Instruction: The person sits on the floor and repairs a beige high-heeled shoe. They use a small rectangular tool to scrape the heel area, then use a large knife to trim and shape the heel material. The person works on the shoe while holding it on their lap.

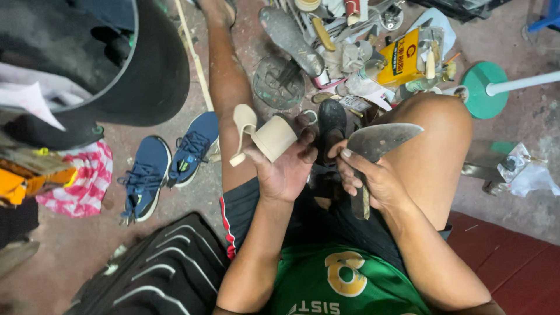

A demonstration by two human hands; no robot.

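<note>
My left hand (pixel 286 169) grips a beige high-heeled shoe (pixel 265 137), its block heel pointing up and a loose strap curling off to the left. My right hand (pixel 367 178) holds a broad curved metal knife (pixel 379 140) by its handle, the blade angled up and right above my knee. The blade tip sits close to the shoe, beside a dark shoe sole (pixel 332 122) standing between my legs.
A pair of blue sneakers (pixel 169 163) lies on the floor at left, near a red checked cloth (pixel 81 181). A black suitcase (pixel 157 268) is at bottom left. Tools, a yellow glue can (pixel 402 58), and a metal shoe last (pixel 291 38) crowd the floor ahead. A green stand base (pixel 481 87) sits at right.
</note>
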